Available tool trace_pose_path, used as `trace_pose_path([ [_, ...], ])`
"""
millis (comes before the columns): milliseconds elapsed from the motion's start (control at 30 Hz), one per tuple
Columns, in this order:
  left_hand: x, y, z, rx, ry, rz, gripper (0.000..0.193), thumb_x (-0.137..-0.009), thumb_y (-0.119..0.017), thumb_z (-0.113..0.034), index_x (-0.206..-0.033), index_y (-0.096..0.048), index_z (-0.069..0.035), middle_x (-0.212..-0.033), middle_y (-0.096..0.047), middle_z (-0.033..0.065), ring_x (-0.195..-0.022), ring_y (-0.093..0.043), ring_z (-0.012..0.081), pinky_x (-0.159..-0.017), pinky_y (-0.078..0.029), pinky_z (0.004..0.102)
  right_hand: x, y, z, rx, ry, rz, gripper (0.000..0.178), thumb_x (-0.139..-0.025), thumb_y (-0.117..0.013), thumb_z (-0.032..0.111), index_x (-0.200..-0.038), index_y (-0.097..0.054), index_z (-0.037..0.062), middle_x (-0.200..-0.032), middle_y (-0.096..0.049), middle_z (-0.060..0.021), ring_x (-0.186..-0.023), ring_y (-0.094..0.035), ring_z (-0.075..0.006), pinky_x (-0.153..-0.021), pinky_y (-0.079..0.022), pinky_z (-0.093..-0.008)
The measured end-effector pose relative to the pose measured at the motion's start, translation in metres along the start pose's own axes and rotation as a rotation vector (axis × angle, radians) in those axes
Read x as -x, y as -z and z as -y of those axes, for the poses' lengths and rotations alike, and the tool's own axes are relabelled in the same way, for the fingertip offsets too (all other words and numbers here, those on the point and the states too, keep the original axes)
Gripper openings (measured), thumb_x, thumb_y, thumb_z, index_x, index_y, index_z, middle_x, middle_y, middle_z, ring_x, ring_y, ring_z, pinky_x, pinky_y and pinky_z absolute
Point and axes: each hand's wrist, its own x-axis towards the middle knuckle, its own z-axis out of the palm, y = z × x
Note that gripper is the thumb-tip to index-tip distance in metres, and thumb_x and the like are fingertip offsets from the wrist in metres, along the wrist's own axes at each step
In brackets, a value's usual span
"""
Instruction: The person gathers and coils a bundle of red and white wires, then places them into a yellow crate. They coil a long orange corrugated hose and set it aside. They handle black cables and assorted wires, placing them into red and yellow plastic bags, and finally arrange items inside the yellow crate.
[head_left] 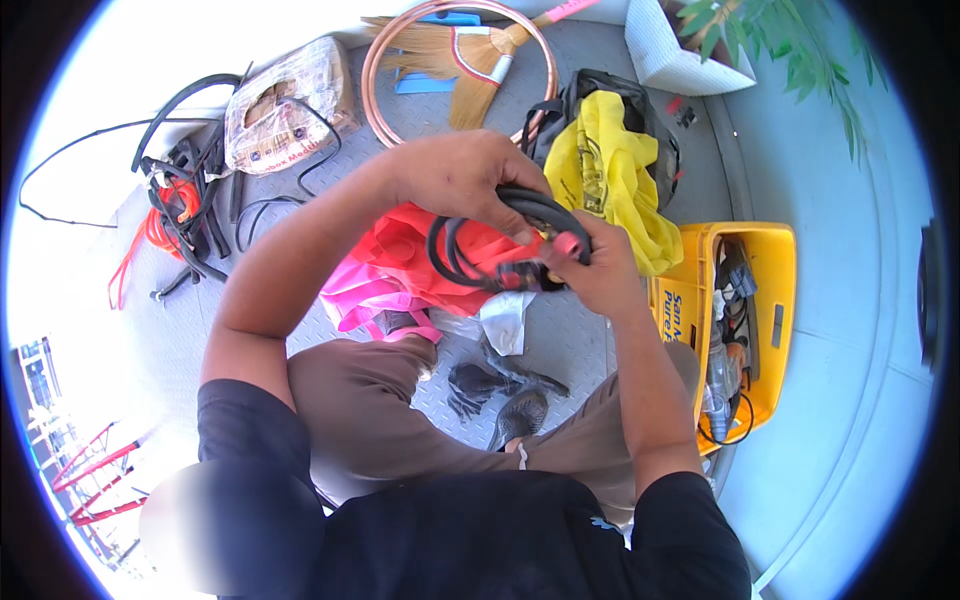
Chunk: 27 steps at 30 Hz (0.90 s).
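Observation:
Both my hands hold a coiled black cord (pixel 541 207) above a red fabric bag (pixel 400 255). My left hand (pixel 462 180) reaches over from the left, its fingers curled on the upper side of the coil. On the coil's right, my right hand (pixel 606 268) grips it near a red round end piece (pixel 568 246). A smaller bit of yellow shows between the hands. Loops of the cord hang below my left hand, and a dark part with red on it sits at the bottom of the bundle. Whether it is cord or thin hose, I cannot tell.
A yellow crate (pixel 783 300) with tools stands at right. Behind are a yellow bag (pixel 640 190) on a black bag (pixel 655 118), a copper tube coil (pixel 372 85), a broom (pixel 480 60) and a box (pixel 310 105). Dark gloves (pixel 478 385) lie between my legs.

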Motion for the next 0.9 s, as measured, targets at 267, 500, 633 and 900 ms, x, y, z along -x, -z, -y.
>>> trace_pose_path([
  [267, 0.079, -0.065, 0.162, -0.992, 0.317, -0.124, 0.033, -0.093, -0.067, -0.028, -0.123, -0.070, -0.015, -0.128, -0.068, 0.0118, -0.111, -0.067, 0.0320, -0.103, -0.051, 0.0433, 0.042, 0.001, -0.033, -0.848, 0.046, -0.570, 0.012, -0.099, -0.062, 0.011, -0.108, -0.061, 0.0022, -0.066, -0.052, -0.0019, -0.060, -0.057, -0.0144, -0.072, -0.062, -0.0405],
  [500, 0.040, -0.058, 0.168, -0.308, 0.575, -0.405, 0.031, -0.094, -0.060, -0.031, -0.114, -0.074, -0.013, -0.110, -0.074, 0.0142, -0.098, -0.069, 0.0377, -0.086, -0.054, 0.0445, 0.020, -0.004, -0.039, -1.246, 0.191, -0.588, 0.017, -0.103, -0.058, 0.020, -0.113, -0.061, 0.0071, -0.069, -0.049, -0.0002, -0.074, -0.057, -0.0185, -0.085, -0.056, -0.0511],
  [633, 0.007, -0.034, 0.148, 0.256, 0.639, -0.442, 0.031, -0.096, -0.060, -0.028, -0.108, -0.076, -0.004, -0.098, -0.076, 0.0146, -0.090, -0.073, 0.0281, -0.079, -0.054, 0.0399, -0.009, -0.042, -0.040, -1.274, 0.193, -0.666, 0.012, -0.103, -0.060, 0.018, -0.109, -0.060, 0.0077, -0.069, -0.050, 0.0000, -0.073, -0.058, -0.0188, -0.082, -0.056, -0.0499],
  [900, -0.011, -0.015, 0.143, 0.863, 0.888, -0.713, 0.039, -0.098, -0.069, -0.032, -0.118, -0.069, 0.002, -0.111, -0.073, 0.0151, -0.098, -0.073, 0.0283, -0.085, -0.061, 0.0467, -0.001, -0.131, -0.068, -0.103, 0.240, -0.611, 0.017, -0.102, -0.064, 0.022, -0.102, -0.063, 0.0058, -0.083, -0.067, -0.0054, -0.076, -0.066, -0.0142, -0.079, -0.053, -0.0304],
])
